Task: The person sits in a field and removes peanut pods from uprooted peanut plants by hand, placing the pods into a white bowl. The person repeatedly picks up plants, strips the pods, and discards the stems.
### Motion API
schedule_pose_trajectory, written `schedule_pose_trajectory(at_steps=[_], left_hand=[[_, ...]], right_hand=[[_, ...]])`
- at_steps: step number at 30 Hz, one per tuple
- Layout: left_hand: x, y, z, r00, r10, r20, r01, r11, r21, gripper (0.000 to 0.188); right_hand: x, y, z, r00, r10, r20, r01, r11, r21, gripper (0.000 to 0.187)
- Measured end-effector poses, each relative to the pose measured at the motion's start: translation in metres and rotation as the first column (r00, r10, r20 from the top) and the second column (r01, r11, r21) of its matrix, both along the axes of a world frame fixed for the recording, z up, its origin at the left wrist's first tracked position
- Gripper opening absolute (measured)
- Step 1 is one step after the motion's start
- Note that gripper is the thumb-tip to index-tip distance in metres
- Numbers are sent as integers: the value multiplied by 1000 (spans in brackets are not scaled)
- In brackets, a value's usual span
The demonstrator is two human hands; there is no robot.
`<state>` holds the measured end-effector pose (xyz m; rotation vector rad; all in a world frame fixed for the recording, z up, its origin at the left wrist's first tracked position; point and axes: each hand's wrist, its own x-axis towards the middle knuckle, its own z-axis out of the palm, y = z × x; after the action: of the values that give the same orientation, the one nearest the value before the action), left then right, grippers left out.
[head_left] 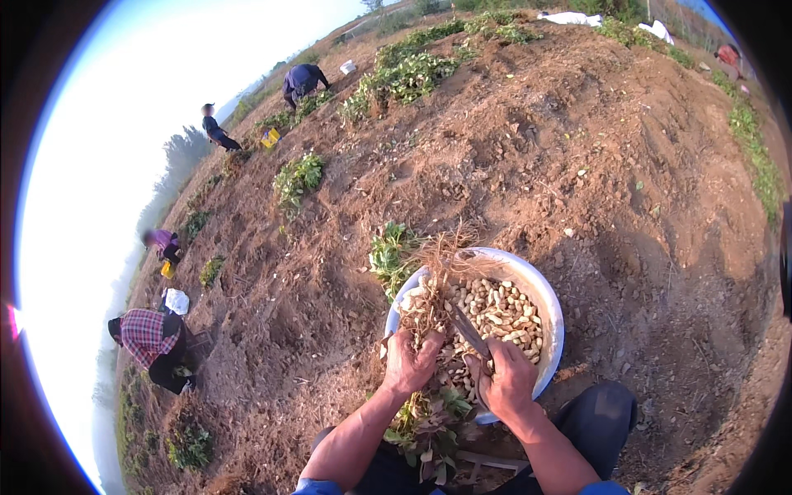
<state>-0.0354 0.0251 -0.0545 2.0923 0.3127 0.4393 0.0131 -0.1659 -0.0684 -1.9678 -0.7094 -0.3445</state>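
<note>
A round white-rimmed basin (pixel 551 318) in front of me holds a heap of peanuts (pixel 503 309). My left hand (pixel 411 361) is closed around a bunch of peanut plants (pixel 422 309), held over the basin's left side. Its roots and pods stick up over the rim, and its green leaves (pixel 429 429) hang below my hand. My right hand (pixel 507 381) is closed on a pair of dark scissors (pixel 469 330). Their blades point up and left, close to the roots. My fingers partly cover the handles.
Leafy plants (pixel 389 257) lie on the soil by the basin's far left edge. More plant piles (pixel 404 78) dot the brown field (pixel 627 165). Several people work at a distance, one in a checked shirt (pixel 142 337) at left. My knee (pixel 601 421) stands right of the basin.
</note>
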Motion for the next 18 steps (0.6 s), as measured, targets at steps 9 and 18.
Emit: schedule_pose_trajectory(at_steps=[9,18], left_hand=[[2,-5,9,998,-19,-59,17,1000,-24,36],[6,5,-4,996,-82,22,79,991,106,24]], right_hand=[[2,0,-2,995,49,-87,-46,998,34,29],[-16,14,-13,679,384,-626,-94,891,445,22]])
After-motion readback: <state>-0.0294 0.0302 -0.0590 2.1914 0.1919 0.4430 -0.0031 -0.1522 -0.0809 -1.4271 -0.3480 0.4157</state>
